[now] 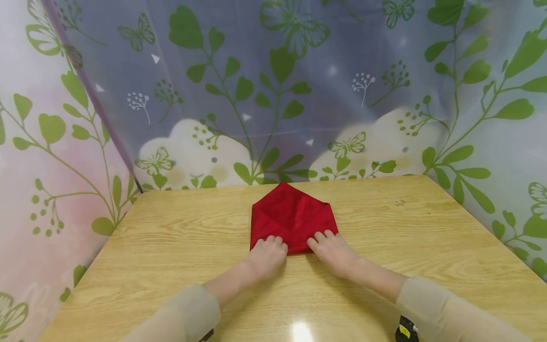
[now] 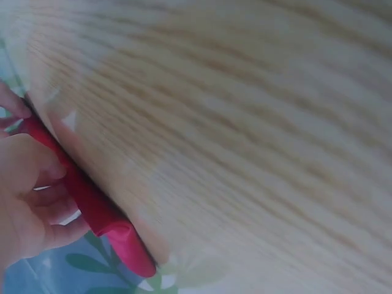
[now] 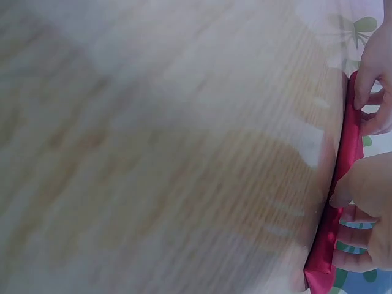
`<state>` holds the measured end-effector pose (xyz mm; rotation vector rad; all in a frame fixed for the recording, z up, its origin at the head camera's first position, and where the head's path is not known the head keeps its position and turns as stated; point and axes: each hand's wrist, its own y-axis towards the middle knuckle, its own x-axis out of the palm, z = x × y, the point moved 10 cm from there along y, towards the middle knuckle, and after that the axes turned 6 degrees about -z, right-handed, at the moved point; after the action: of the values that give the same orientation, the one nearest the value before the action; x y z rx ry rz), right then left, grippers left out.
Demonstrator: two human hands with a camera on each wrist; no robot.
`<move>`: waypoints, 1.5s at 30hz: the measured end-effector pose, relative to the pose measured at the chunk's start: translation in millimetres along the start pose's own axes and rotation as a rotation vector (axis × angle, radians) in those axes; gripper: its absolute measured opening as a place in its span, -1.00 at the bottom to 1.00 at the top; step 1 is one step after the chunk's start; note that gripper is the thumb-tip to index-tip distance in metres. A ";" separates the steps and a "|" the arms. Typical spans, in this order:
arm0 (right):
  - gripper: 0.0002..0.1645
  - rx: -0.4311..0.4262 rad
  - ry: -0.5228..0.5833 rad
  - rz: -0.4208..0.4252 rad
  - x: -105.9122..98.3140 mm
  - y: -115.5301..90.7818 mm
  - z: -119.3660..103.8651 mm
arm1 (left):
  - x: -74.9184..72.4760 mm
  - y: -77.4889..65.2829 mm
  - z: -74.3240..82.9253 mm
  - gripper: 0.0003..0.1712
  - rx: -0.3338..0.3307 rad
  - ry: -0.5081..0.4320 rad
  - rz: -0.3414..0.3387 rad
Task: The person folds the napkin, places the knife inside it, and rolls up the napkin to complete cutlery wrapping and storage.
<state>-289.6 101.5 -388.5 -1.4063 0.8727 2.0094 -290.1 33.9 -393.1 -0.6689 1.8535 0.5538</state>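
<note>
A folded red cloth [image 1: 290,213] lies on the table in the head view, with a pointed far end and a straight near edge. My left hand [image 1: 267,256] grips the left part of that near edge, and my right hand [image 1: 333,252] grips the right part. In the left wrist view, the left hand [image 2: 27,196] has its thumb on the near side of the red cloth [image 2: 92,205] and its fingers over the top. The right wrist view shows the same hold by the right hand [image 3: 370,211] on the rolled-looking edge of the cloth [image 3: 349,144].
The wooden table [image 1: 179,237] extends around the cloth on all sides. Behind it hangs a patterned curtain [image 1: 325,95] with green leaves and butterflies, and similar panels flank both sides. A dark device [image 1: 406,330] sits under the right sleeve.
</note>
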 end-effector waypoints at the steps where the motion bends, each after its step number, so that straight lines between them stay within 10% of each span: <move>1: -0.77 -0.007 0.001 0.007 -0.4 -0.2 -0.3 | -0.2 -0.2 -0.3 -0.95 -0.003 0.002 0.002; 12: -0.74 -0.105 -0.111 0.075 1.0 -1.3 -1.2 | 6.2 -3.2 4.9 -0.75 -0.054 0.159 -0.031; 21: -0.72 -0.176 -0.021 -0.122 11.5 3.1 5.1 | 6.3 -1.2 4.9 -0.76 -0.020 0.203 0.006; 32: -0.80 -0.176 0.037 -0.215 14.0 9.8 9.6 | 8.1 4.7 -1.7 -0.78 -0.002 0.121 -0.079; 45: -0.72 -0.118 0.053 -0.097 1.0 11.8 10.8 | 11.9 13.4 -16.2 -0.75 -0.017 -0.109 -0.184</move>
<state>-305.1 102.1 -384.4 -1.5431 0.7034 1.9861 -313.7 31.0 -397.5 -0.7960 1.6671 0.4762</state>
